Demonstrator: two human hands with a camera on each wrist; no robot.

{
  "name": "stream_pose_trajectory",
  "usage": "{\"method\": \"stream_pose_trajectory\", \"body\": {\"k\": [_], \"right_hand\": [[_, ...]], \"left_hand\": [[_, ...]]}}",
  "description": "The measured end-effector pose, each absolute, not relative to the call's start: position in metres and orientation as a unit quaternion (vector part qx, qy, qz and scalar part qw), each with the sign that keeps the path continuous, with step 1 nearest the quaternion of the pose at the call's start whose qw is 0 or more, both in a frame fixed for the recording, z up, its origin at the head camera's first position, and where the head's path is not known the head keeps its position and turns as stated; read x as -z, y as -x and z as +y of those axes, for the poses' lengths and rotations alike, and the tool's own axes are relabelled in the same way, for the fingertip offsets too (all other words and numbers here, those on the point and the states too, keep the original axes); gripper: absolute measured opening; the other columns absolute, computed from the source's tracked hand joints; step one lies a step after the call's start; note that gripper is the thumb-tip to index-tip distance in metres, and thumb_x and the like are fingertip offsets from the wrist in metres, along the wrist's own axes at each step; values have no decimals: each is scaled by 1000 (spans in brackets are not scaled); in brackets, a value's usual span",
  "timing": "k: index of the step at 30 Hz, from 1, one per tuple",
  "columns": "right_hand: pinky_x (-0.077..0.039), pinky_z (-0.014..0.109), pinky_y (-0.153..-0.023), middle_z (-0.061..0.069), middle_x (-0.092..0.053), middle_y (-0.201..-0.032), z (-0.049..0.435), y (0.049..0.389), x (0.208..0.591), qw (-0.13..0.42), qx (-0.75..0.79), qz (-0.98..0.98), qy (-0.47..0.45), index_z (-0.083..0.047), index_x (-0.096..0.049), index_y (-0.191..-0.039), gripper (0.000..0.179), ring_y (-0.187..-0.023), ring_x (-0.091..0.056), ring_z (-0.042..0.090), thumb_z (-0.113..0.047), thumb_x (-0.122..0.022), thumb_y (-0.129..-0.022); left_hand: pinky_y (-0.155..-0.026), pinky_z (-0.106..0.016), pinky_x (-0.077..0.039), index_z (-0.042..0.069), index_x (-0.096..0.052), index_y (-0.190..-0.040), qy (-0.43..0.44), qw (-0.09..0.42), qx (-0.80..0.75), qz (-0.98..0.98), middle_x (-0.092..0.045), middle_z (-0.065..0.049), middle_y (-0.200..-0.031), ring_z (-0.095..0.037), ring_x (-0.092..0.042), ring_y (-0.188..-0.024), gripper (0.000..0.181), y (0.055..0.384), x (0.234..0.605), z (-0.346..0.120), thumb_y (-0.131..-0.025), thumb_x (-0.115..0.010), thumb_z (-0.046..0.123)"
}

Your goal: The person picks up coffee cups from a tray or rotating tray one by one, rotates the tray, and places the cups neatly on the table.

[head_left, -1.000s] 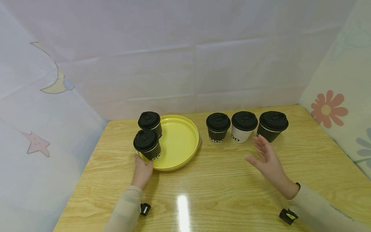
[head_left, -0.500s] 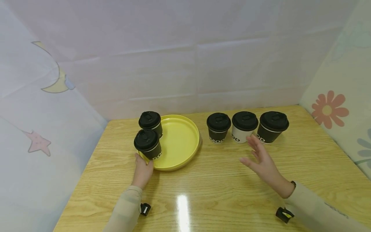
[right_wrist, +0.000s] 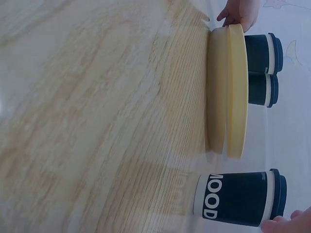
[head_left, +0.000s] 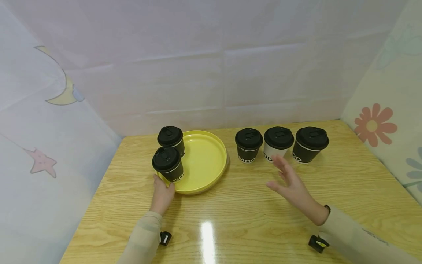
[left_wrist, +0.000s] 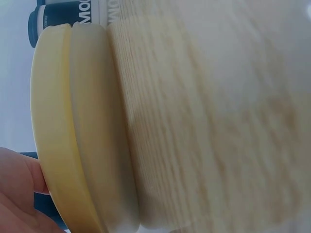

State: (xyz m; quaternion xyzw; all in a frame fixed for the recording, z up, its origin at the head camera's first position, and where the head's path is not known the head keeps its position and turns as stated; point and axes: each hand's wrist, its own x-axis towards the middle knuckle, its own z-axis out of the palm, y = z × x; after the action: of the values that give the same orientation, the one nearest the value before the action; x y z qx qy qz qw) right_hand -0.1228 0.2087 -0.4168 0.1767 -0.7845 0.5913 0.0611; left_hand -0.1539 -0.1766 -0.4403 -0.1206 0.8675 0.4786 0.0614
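Note:
My left hand [head_left: 163, 194] grips the near-left rim of a round yellow tray [head_left: 204, 161]. In the left wrist view its thumb [left_wrist: 36, 177] lies against the tray's side; other fingers are partly hidden. Two black lidded coffee cups, a front one [head_left: 168, 165] and one behind [head_left: 170, 139], stand upright at the tray's left side. My right hand [head_left: 293, 189] hovers over the table, fingers spread and holding nothing, its fingertips overlapping the base of a white lidded coffee cup [head_left: 277, 143]. In the right wrist view, fingertips [right_wrist: 286, 224] overlap the lid of a black cup [right_wrist: 238, 199].
A black lidded cup [head_left: 248, 146] and a larger black one [head_left: 310, 145] flank the white cup, forming a row right of the tray. All stand on a wooden table [head_left: 244, 220] before a pale cloth backdrop [head_left: 184, 80]. Side cloths carry printed flowers, a star and a moon.
My right hand has drifted left, from in front of the right-hand black cup to in front of the white cup. My left hand, the tray and the cups have stayed in place.

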Motion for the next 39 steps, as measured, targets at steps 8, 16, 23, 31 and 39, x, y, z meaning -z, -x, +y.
{"method": "stream_pose_trajectory", "body": {"k": [8,16,23,31,39], "right_hand": [[-28,8,-102,37,-23,-148,198,125,415,55,-612,-758,-219,9,-18,-150,80,-131,-31,-5,10,-65,-85],[-27,10,-105,10,-32,-152,190,129,417,62,-610,-750,-250,9,-20,-149,79,-133,-31,-5,11,-66,-85],[-26,11,-106,28,-26,-151,181,131,416,45,-610,-747,-261,8,-19,-150,78,-134,-29,-4,7,-65,-87],[-25,11,-107,34,-23,-150,169,135,413,37,-607,-749,-264,10,-19,-149,79,-139,-25,33,3,-67,-87],[-25,22,-112,31,-24,-152,158,141,415,25,-602,-756,-256,13,-18,-148,79,-137,-21,48,2,-68,-87]], "left_hand": [[-116,-54,-6,-18,20,-142,120,58,-479,868,13,-42,-149,-49,5,-141,80,154,439,-175,-96,-39,10],[-115,-55,-7,-18,20,-141,115,64,-471,872,14,-42,-149,-50,4,-141,80,154,439,-176,-96,-40,10],[-115,-56,-7,-17,22,-142,117,69,-475,869,15,-42,-149,-49,5,-141,81,153,439,-176,-97,-40,11],[-115,-56,-8,-15,22,-142,120,70,-476,868,14,-40,-150,-49,4,-142,81,153,439,-177,-97,-39,12],[-115,-55,-7,-16,22,-142,120,74,-471,871,14,-40,-150,-48,4,-142,81,152,439,-178,-97,-39,12]]}}
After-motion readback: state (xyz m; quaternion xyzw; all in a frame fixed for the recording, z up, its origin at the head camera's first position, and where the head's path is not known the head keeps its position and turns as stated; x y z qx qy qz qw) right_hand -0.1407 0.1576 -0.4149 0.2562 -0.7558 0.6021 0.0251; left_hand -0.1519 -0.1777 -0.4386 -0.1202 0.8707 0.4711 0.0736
